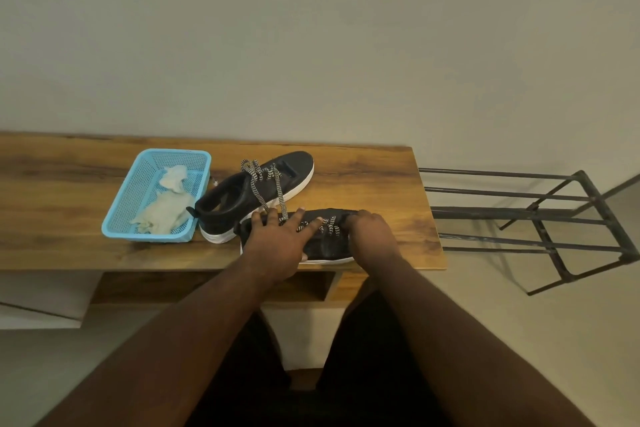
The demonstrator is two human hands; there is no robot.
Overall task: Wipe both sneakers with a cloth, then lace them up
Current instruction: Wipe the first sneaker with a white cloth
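Plain pale wall stands behind a long wooden tabletop [381, 180] with a warm brown grain, and a dark metal rack [554, 218] stands to its right on the floor. On the tabletop, at the left, a light blue plastic mesh basket [121, 215] holds a crumpled whitish cloth [166, 208]. Just beside the basket lies the far black sneaker with a white sole [287, 170], its toe pointing away to the right; its black-and-white checked laces [258, 191] hang loose and run down toward the near shoe.

The near black sneaker with a white sole [329, 243] lies close to the front edge of the tabletop, between both hands. The left hand [280, 243] rests flat on its heel part, with the fingers spread and almost straight, so it presses and does not grip. The right hand [372, 229] is curled over the toe end, and it seems to grip the shoe there, though I cannot see its fingertips.

I judge that the sneakers are light and a little soft on the upper, while the rubber sole is stiffer. A good hold is at the heel collar or around the sole edge. The laces are limp and thin, so they need a pinch near the tips, and they can tangle easily with each other.
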